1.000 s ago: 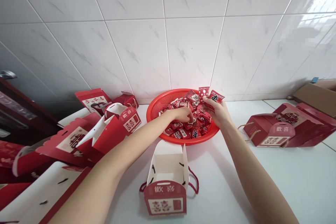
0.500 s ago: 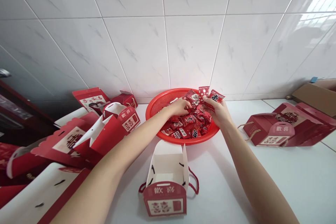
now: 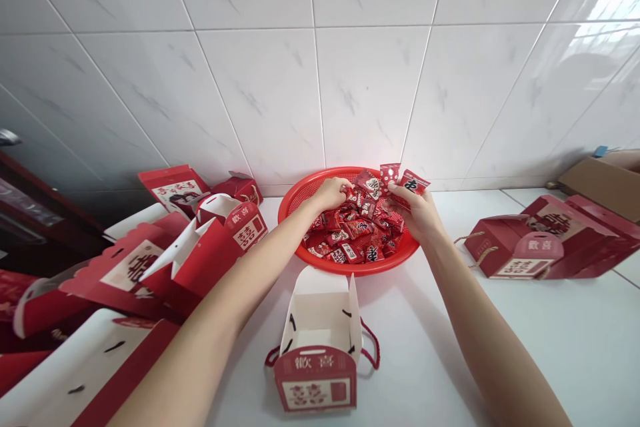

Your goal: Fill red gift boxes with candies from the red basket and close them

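A: Clock centred on the basket, twelve at the wall. Nearest item?
B: One red-and-white gift box (image 3: 315,380), upright, open-topped, at six on the white counter (image 3: 425,353); dark red cord (image 3: 373,347) looped at its side.

A: Next, at eight to ten?
B: Red gift boxes (image 3: 203,267), assorted, crowded together, beyond the left forearm.

A: Centre?
B: One red perforated basket (image 3: 357,269), oval, long axis roughly nine to three, just beyond the open box. Contents: red wrapped packets (image 3: 357,230), loose, heaped.

A: Hands?
B: Right hand (image 3: 423,210), at three by the rim: thumb and fingers pinch a dotted packet (image 3: 389,174) and a dark-lettered packet (image 3: 414,183). Left hand (image 3: 334,193), at eleven, over the heap, fingers drawn together; whether they grip a packet, cannot tell.

A: Which is nearer the heap?
B: The left; the heap lies from it toward four or five, and from the right toward nine.

A: Outlying stock?
B: Further red boxes (image 3: 520,247) at three; brown carton (image 3: 600,183) behind them; tiled wall (image 3: 370,100) at twelve.
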Motion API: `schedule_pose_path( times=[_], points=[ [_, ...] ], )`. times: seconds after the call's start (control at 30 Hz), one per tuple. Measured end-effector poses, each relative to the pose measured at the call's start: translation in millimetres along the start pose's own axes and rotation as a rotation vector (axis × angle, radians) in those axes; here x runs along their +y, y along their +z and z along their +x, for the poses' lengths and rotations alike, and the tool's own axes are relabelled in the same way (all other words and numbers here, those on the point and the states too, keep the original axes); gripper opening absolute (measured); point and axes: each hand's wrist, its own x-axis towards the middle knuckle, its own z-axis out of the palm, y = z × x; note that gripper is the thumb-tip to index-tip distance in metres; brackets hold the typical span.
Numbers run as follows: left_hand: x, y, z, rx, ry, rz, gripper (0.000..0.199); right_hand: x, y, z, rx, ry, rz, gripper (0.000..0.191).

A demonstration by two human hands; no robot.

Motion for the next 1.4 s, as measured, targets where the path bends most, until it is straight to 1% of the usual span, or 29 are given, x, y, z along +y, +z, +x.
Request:
schedule_pose_path(
  times=[0.17,0.43,0.6,0.7,0.77,0.83,0.97,1.07,1.2,1.3,1.4],
  points=[
    [0,-0.8,-1,-0.053,-0.017,-0.136,0.020,1,-1,1,0.017,-0.010,0.017,0.028],
    [5,-2.8,0,-0.084,-0.101,-0.313,0.018,3,-2,2,0.020,-0.008,0.014,0.030],
    [6,-3.7,-1,-0.121,-0.139,-0.394,0.029,2,-1,2,0.015,-0.011,0.014,0.030],
    [7,-5.8,-3,-0.135,-0.149,-0.406,0.034,2,-1,2,0.007,-0.015,0.006,0.031],
    [7,-7.4,-3,-0.121,-0.152,-0.401,0.037,2,-2,2,0.003,-0.017,0.001,0.031],
    [6,-8.8,-3,-0.083,-0.158,-0.394,0.037,2,-2,2,0.009,-0.013,0.002,0.031],
    [2,-10.5,-1,-0.016,-0.186,-0.375,0.029,2,-2,1,0.016,0.002,0.009,0.031],
    [2,-10.5,-2,-0.033,-0.202,-0.374,0.024,1,-1,1,0.018,0.005,0.009,0.030],
    [7,-10.6,-5,-0.063,-0.227,-0.415,0.021,1,-2,1,0.022,0.003,0.010,0.030],
    [15,-13.0,-7,-0.087,-0.230,-0.489,0.016,2,-2,2,0.025,0.000,0.006,0.030],
    [22,-18.4,-9,-0.079,-0.211,-0.581,0.009,2,-3,2,0.016,-0.005,0.003,0.029]
  ],
)
